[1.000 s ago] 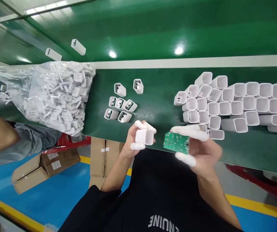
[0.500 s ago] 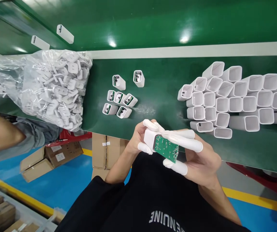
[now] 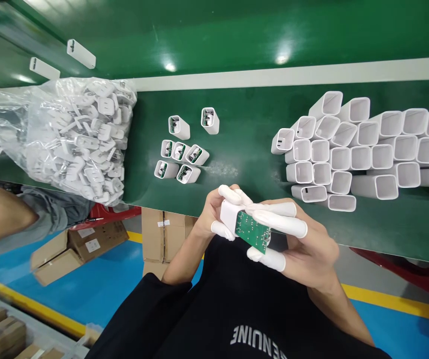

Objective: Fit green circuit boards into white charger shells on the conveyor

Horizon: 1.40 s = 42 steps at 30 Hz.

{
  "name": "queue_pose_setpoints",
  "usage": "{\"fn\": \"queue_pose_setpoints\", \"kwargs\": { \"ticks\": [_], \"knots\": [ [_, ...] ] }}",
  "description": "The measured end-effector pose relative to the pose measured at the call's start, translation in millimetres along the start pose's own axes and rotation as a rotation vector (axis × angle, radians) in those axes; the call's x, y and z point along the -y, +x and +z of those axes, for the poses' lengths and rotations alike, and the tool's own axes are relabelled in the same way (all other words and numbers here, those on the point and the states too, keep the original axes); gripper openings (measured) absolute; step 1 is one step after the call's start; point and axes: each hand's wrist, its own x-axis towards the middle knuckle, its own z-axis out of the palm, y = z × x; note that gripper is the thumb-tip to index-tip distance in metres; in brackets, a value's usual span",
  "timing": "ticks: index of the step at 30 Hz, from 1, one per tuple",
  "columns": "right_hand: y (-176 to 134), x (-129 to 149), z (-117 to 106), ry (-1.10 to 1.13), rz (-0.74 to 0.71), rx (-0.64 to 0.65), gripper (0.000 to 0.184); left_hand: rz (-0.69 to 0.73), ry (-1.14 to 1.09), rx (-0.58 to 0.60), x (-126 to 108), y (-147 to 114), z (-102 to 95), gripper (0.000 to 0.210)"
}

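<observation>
My left hand, with white finger cots on the fingertips, is wrapped round a white plastic charger housing just above the table's front edge. My right hand, also in finger cots, grips a green circuit board between thumb and fingers. One end of the board sits inside the housing's open end; the rest sticks out to the right, solder side showing. The components on its far side are mostly hidden. Beyond my hands stand several housings with boards inside.
Rows of hollow white housings cover the table's right side. A clear bag of white plug parts lies at left, near another person's arm. Behind a pale rail, two white housings lie on a green surface. Cardboard boxes stand on the floor.
The two housings beyond the rail have moved left. My hands keep the same hold, the board still partly inside the housing. The whole view has shifted slightly.
</observation>
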Motion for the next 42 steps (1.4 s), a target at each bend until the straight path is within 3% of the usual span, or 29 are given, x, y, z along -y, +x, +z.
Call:
{"fn": "queue_pose_setpoints", "kwargs": {
  "ticks": [14, 25, 29, 32, 37, 42],
  "knots": [
    [4.6, 3.5, -0.6, -0.048, -0.003, -0.003, 0.073, 0.079, 0.076, 0.016, -6.0, 5.4, 5.2, 0.071],
    [6.7, 5.3, 3.4, -0.257, 0.016, 0.045, 0.075, 0.029, 0.088, -0.082, -0.8, 2.1, 4.6, 0.081],
    [4.8, 2.8, 4.0, -0.361, -0.005, 0.027, 0.092, 0.051, -0.016, 0.01, -0.7, 2.3, 7.4, 0.069],
    [0.5, -2.9, 3.2, -0.404, -0.088, -0.029, 0.093, 0.084, -0.053, 0.048, -6.3, 3.1, 13.2, 0.064],
    [-11.9, -18.1, 6.2, -0.505, -0.221, -0.038, 0.095, 0.162, 0.052, -0.077, -19.9, 4.1, 29.9, 0.063],
    [-11.8, -28.5, 12.4, -0.47, -0.225, -0.124, 0.1, 0.358, 0.189, -0.175, -28.3, 7.7, 50.0, 0.056]
  ]
}}
